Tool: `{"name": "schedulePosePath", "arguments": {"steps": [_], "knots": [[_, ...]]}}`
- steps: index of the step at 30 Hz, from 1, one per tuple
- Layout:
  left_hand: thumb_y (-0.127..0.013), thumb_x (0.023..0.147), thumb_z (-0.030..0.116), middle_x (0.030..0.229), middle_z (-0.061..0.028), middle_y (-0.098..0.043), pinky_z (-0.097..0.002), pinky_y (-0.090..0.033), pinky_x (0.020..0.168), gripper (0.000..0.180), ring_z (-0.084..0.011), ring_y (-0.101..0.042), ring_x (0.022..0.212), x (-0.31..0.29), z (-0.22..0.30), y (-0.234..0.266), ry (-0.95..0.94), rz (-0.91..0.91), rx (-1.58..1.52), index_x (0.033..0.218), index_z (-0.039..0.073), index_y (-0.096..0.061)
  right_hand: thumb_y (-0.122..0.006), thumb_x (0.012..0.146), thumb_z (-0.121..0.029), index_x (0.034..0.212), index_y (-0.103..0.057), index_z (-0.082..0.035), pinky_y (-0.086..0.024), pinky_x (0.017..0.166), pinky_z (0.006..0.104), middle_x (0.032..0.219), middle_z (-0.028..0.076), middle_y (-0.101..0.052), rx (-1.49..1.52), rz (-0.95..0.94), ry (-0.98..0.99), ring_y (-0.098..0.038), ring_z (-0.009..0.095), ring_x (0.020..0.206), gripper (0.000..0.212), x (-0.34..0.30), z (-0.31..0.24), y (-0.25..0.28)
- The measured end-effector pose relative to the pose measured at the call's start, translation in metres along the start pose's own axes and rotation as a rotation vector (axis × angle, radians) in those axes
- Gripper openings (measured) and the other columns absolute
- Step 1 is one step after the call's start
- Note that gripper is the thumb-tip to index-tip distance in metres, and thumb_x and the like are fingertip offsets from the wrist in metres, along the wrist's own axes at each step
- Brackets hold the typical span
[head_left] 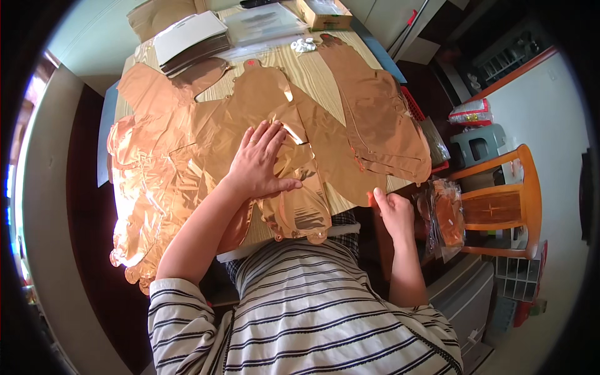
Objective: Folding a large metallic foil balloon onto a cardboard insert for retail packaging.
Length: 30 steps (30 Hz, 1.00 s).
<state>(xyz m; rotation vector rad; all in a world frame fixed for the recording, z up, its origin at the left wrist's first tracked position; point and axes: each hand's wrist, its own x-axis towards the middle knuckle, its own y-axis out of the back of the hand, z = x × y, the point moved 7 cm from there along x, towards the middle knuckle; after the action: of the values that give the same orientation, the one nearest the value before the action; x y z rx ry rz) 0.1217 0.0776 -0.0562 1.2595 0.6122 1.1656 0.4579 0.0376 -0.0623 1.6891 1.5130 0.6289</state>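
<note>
Flat copper-coloured foil balloons, uninflated, overlap across the wood-grain table (325, 87). My left hand (259, 159) lies on the middle foil balloon (250, 100), fingers stretched and thumb out to the side. At the table's near right edge, my right hand (395, 212) is closed, thumb uppermost, at the rim of a long foil balloon (340, 156). A small orange-red patch shows by its fingertips; I cannot make out what it is. Crumpled, shiny foil balloons (150, 187) spread over the left side and hang past the near edge. Another flat balloon (381, 112) lies at the right.
At the back stand a stack of white-topped cards or sheets (190, 37), clear plastic sleeves (265, 25), small white pieces (303, 45) and an open cardboard box (325, 15). Clear packets of copper foil (445, 215) sit beside a wooden chair (500, 206). A grey stool (478, 145) stands farther right.
</note>
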Motion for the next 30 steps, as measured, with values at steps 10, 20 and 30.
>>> {"name": "schedulePosePath", "arguments": {"steps": [10, 20, 30], "knots": [[-0.067, 0.068, 0.082, 0.158, -0.0176, -0.038, -0.0518, -0.017, 0.124, 0.121, -0.0372, -0.027, 0.151, -0.001, -0.002, -0.002, 0.027, -0.014, -0.016, 0.151, -0.001, -0.039, -0.074, 0.083, -0.007, 0.077, -0.061, -0.006, -0.046, 0.070, 0.0406, 0.076, 0.005, -0.056, 0.053, 0.279, 0.949, -0.057, 0.027, 0.074, 0.015, -0.062, -0.129, 0.020], [-0.070, 0.074, 0.054, 0.165, -0.0215, -0.020, -0.0505, -0.010, 0.126, 0.106, -0.0360, -0.011, 0.156, -0.011, -0.029, -0.040, -0.146, 0.039, 0.200, 0.157, 0.002, -0.031, -0.071, 0.094, -0.020, 0.100, -0.074, -0.005, -0.056, 0.083, 0.0335, 0.093, 0.008, -0.075, 0.624, -0.847, 0.730, -0.071, 0.020, 0.091, 0.017, -0.018, -0.160, -0.064], [-0.068, 0.077, 0.048, 0.166, -0.0210, -0.018, -0.0493, -0.007, 0.126, 0.096, -0.0353, -0.008, 0.156, -0.006, -0.021, -0.030, -0.051, -0.216, 0.363, 0.152, -0.004, -0.039, -0.046, 0.105, -0.044, 0.157, -0.031, -0.002, -0.013, 0.125, 0.0494, 0.166, 0.016, -0.026, -0.344, -0.258, 1.062, -0.021, 0.033, 0.154, 0.068, 0.069, -0.175, -0.126]]}}
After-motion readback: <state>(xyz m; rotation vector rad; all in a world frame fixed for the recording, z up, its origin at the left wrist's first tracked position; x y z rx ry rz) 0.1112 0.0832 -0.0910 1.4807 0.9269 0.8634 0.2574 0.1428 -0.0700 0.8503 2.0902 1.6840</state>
